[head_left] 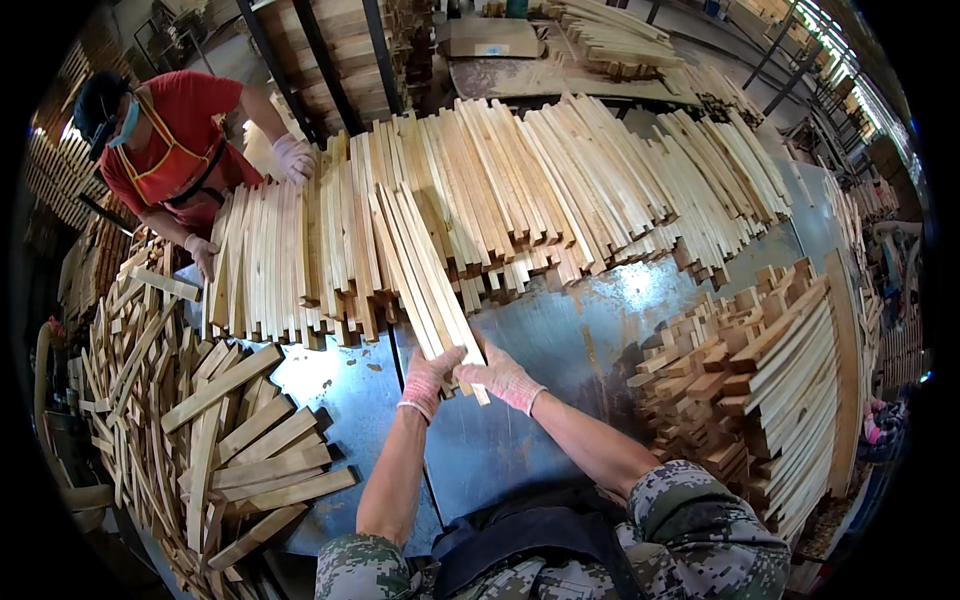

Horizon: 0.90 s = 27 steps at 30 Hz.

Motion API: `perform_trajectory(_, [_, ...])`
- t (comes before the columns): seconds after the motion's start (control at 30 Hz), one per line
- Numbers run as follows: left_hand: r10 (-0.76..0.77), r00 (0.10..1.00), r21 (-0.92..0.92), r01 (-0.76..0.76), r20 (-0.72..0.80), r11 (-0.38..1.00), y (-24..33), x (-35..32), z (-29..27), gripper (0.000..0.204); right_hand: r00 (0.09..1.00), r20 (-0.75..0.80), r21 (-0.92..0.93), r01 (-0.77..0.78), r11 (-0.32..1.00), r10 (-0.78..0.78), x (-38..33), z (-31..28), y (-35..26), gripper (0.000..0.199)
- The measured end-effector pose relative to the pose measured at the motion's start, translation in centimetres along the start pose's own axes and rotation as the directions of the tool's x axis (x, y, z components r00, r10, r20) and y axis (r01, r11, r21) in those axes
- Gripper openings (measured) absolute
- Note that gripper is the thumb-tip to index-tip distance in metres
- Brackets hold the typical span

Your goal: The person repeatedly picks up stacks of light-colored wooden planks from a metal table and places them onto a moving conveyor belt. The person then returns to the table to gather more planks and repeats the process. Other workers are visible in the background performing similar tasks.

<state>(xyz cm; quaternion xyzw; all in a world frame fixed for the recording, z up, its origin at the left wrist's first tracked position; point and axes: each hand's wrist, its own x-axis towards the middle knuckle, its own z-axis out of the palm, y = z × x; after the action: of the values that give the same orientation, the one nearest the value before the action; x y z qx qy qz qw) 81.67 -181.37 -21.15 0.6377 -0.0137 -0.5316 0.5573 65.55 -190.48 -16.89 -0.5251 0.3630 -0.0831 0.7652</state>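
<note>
Between my two gloved hands is a small bundle of long pale wooden strips [428, 280]. My left hand [432, 382] wraps round the near end from the left side. From the right, my right hand [503, 378] grips the same end, close beside the left one. The far ends of the strips rest on a wide row of similar wooden strips [480, 180], laid side by side and in layers across the metal table [530, 400]. The undersides of the held strips and some of my fingertips are hidden.
At the far left a co-worker [185, 150] in a red shirt and gloves touches the row's left end. A jumbled heap of short wooden pieces [240, 440] lies at left. Stacked strips [790, 390] stand at right. Behind the row is another wood-laden table [560, 75].
</note>
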Motion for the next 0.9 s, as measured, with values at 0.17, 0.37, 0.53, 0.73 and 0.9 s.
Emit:
perform_trajectory(0.17, [0.042,0.996,-0.072,-0.037,0.073,0.997,-3.5,-7.4,2.0,0.066,0.992,0.062,0.025,-0.110,0.994,0.109,-7.3,-0.1,1.4,0.093])
perform_trajectory(0.37, [0.019,0.991,-0.066,-0.011,0.129,0.998,-9.5,-13.4,2.2,0.062,0.998,-0.052,0.087,0.037,0.996,-0.032,-15.8,0.5,6.7,0.076])
perform_trajectory(0.53, [0.007,0.973,-0.155,0.030,0.229,0.987,-12.1,-18.7,2.1,0.055,0.996,-0.078,0.101,0.051,0.994,-0.043,-21.4,0.5,9.1,0.064])
perform_trajectory(0.73, [-0.087,0.943,-0.210,0.161,0.322,0.964,-17.2,-22.9,0.3,0.066,0.980,-0.153,0.426,-0.046,0.903,0.123,-28.0,0.8,16.7,0.044])
perform_trajectory(0.9, [-0.280,0.882,-0.195,0.372,0.378,0.908,-20.0,-26.1,-0.6,0.072,0.980,-0.078,0.781,-0.053,0.622,0.181,-33.0,1.5,21.8,0.045])
